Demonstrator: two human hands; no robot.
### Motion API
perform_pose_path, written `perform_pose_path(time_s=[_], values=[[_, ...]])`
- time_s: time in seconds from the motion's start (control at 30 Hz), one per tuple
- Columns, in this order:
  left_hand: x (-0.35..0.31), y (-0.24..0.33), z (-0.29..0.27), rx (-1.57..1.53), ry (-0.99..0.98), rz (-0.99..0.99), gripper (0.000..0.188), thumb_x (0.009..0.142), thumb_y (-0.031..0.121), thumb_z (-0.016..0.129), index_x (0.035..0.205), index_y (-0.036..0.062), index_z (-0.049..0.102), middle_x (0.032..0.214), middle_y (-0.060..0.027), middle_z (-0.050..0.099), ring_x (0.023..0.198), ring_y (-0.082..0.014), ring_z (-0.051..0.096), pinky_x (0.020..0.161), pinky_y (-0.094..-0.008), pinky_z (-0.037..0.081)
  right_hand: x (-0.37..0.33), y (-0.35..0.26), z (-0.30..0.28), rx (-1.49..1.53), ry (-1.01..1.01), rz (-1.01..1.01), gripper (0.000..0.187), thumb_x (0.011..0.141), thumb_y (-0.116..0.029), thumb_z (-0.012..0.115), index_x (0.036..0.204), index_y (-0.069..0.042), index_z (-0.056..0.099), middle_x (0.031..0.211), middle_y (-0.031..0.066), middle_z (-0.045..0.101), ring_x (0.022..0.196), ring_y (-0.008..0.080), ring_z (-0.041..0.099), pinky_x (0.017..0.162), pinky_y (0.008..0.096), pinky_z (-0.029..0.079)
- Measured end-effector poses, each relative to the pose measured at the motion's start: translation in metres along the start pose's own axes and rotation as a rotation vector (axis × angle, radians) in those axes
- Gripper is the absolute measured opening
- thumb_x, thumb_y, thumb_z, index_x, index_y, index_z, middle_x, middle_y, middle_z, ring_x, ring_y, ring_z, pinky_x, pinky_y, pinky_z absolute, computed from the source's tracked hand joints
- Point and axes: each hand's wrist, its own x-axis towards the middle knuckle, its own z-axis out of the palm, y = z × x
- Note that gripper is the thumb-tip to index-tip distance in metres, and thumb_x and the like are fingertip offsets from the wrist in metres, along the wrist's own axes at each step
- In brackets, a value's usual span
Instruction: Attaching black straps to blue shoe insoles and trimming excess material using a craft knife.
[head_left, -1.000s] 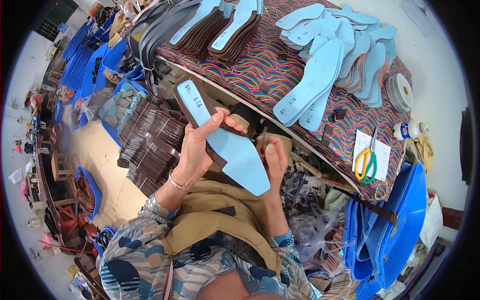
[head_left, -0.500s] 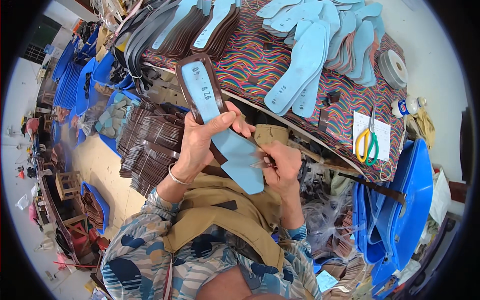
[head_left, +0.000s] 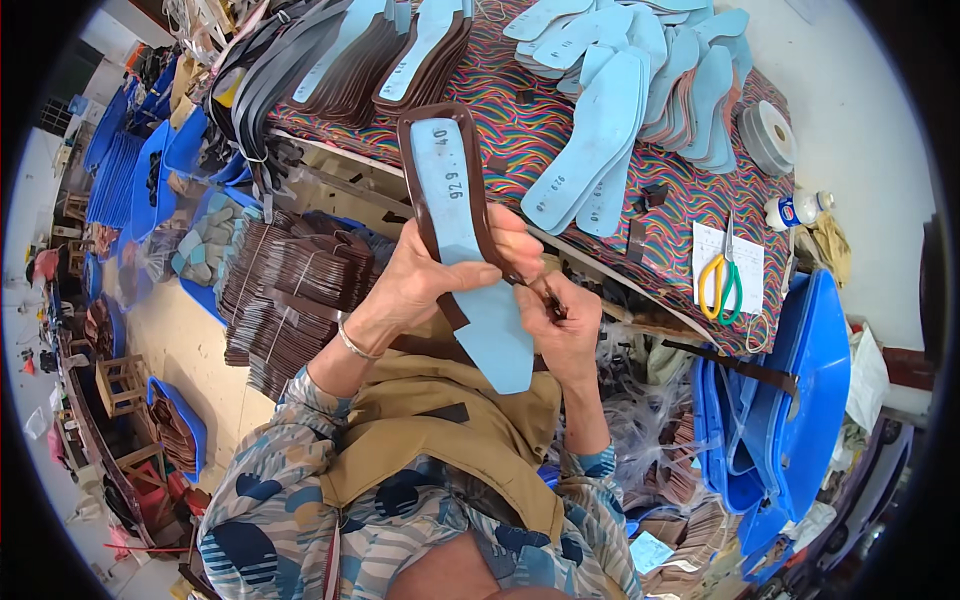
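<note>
Several bundles of brown strips [head_left: 275, 300] are stacked at the left, below two piles of brown-edged insoles [head_left: 425, 60] that are set out on the cloth-covered desk [head_left: 500, 85]. Midway, a pale blue insole [head_left: 460, 235] is held just off the desk's near edge; it is gripped by the left hand [head_left: 425, 275], the thumb laid across its face. Its brown edging [head_left: 412, 165] is pinched at the right side by the closed right hand [head_left: 566, 325]. Farther right, plain blue insoles [head_left: 600, 130], then scissors [head_left: 728, 256], are seen.
</note>
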Motion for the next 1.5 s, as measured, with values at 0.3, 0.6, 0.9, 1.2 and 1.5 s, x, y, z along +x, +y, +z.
perform_pose_path(time_s=[0.3, 0.6, 0.9, 1.2, 1.5], values=[[0.001, -0.012, -0.010, 0.033, 0.053, -0.064, 0.023, 0.081, 0.009, 0.072, 0.096, -0.0052, 0.062, 0.085, -0.0139, 0.068, 0.080, -0.0249, 0.070, 0.075, -0.0373, 0.059, -0.014, -0.002, 0.013, -0.092, 0.138, -0.098, 0.026, 0.081, 0.002, 0.069, 0.067, -0.003, 0.047, 0.059, -0.0044, 0.040, 0.053, 0.0041, 0.031, 0.047, 0.0232, 0.024], [-0.008, -0.030, -0.004, 0.478, 0.071, 0.005, 0.044, 0.071, 0.014, 0.084, 0.105, -0.0019, 0.061, 0.084, -0.0028, 0.065, 0.074, -0.0088, 0.060, 0.066, -0.0252, 0.051, 0.021, -0.007, -0.001, 0.259, 0.198, 0.140, 0.006, 0.086, -0.001, 0.067, 0.082, 0.000, 0.063, 0.067, -0.0075, 0.049, 0.058, 0.0006, 0.039, 0.052, 0.0201, 0.028], [-0.017, -0.045, -0.012, 0.353, -0.030, -0.129, 0.039, 0.073, 0.007, 0.082, 0.106, -0.0017, 0.062, 0.086, -0.0024, 0.066, 0.075, -0.0072, 0.061, 0.065, -0.0241, 0.052, 0.032, -0.014, -0.007, 0.434, 0.114, 0.124, 0.030, 0.092, -0.009, 0.063, 0.066, -0.003, 0.049, 0.064, -0.0076, 0.041, 0.060, 0.0006, 0.033, 0.051, 0.0228, 0.024], [-0.016, -0.048, -0.012, 0.376, -0.279, -0.212, 0.030, 0.093, 0.024, 0.065, 0.107, -0.0019, 0.062, 0.088, -0.0038, 0.065, 0.077, -0.0088, 0.060, 0.069, -0.0255, 0.052, 0.038, -0.011, -0.028, 0.137, 0.111, -0.191, 0.032, 0.090, -0.007, 0.063, 0.066, 0.000, 0.044, 0.058, 0.0008, 0.035, 0.053, 0.0083, 0.029, 0.047, 0.0279, 0.024], [0.001, -0.036, 0.013, 0.106, -0.115, -0.201, 0.042, 0.102, 0.039, 0.047, 0.100, 0.0001, 0.062, 0.083, -0.0024, 0.065, 0.073, -0.0074, 0.060, 0.063, -0.0234, 0.050, 0.025, -0.010, -0.013, -0.040, 0.212, -0.263, 0.029, 0.087, -0.005, 0.064, 0.066, 0.000, 0.046, 0.058, 0.0019, 0.037, 0.051, 0.0084, 0.030, 0.046, 0.0274, 0.024]])
